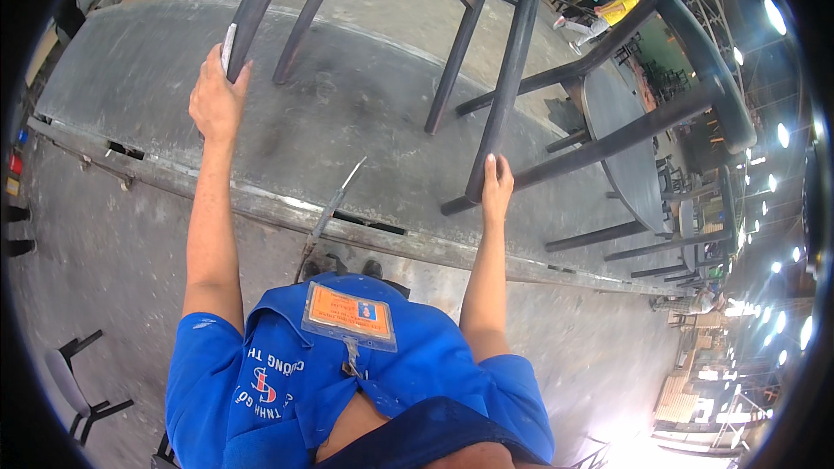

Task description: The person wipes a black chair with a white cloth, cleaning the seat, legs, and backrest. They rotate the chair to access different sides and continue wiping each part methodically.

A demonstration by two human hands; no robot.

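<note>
Chair point(511, 78) on the bench point(373, 108). Left hand point(219, 95) clamped on one leg with a pale strip point(228, 48). Right hand's point(497, 195) fingers touch another leg's end; can't tell if clamped.

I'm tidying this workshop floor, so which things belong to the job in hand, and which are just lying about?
Likely in the job:
dark chair, gripped by left hand and right hand
pale slim strip at the left hand
grey bench

Apparently just about:
slim-tipped tool, unheld, possibly used too
neighbouring chair at right
floor chair, lower left
</note>
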